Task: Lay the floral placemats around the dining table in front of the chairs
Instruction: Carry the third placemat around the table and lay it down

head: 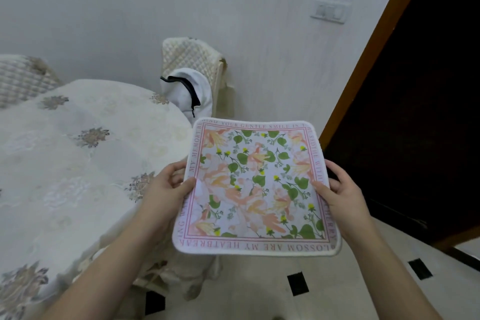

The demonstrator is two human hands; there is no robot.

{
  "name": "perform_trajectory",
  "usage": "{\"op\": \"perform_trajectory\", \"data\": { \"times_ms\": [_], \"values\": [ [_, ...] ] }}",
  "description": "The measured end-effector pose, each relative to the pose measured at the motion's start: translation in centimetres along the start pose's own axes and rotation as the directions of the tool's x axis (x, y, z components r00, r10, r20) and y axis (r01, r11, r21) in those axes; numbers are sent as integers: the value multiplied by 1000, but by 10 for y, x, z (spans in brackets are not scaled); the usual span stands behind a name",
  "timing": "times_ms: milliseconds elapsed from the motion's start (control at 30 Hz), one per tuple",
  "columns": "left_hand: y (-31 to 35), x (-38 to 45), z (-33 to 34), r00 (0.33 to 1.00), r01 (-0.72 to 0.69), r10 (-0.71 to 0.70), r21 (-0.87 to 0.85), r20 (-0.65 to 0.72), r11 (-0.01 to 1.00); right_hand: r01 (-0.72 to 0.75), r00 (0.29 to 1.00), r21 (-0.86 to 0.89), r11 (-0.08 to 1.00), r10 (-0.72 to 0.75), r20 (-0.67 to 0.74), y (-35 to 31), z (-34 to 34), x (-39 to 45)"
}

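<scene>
A square floral placemat [255, 184] with pink flowers, green leaves and a lettered border is held flat in the air to the right of the dining table [78, 158]. My left hand [166, 187] grips its left edge, thumb on top. My right hand [340, 189] grips its right edge the same way. The table wears a cream cloth with embroidered flower patches and no placemat shows on the visible part. A quilted cream chair [192, 60] stands at the table's far right edge; another chair back [23, 75] shows at the far left.
A white garment with a dark zip [189, 91] hangs on the nearer chair. A dark doorway with a wooden frame [368, 54] is at the right. A wall switch plate [330, 11] sits on the white wall. The floor is pale tile with small black insets [298, 284].
</scene>
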State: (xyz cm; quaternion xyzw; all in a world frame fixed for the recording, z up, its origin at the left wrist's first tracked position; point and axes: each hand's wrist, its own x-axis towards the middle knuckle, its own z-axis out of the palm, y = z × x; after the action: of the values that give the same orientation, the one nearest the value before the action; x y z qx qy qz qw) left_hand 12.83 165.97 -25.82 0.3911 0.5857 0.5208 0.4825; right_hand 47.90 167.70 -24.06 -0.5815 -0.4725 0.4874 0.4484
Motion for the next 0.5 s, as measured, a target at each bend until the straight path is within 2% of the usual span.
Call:
{"op": "perform_trajectory", "data": {
  "times_ms": [100,267,500],
  "values": [
    [-1,22,10,999,11,-9,45,-45,999,0,998,15,1000,-1,56,-5,-1,42],
    [0,49,28,981,44,-42,6,-189,999,-14,982,40,999,6,188,-9,2,113],
    [5,61,41,924,53,-46,10,-379,999,-32,922,53,998,9,387,-13,18,195]
  ]
}}
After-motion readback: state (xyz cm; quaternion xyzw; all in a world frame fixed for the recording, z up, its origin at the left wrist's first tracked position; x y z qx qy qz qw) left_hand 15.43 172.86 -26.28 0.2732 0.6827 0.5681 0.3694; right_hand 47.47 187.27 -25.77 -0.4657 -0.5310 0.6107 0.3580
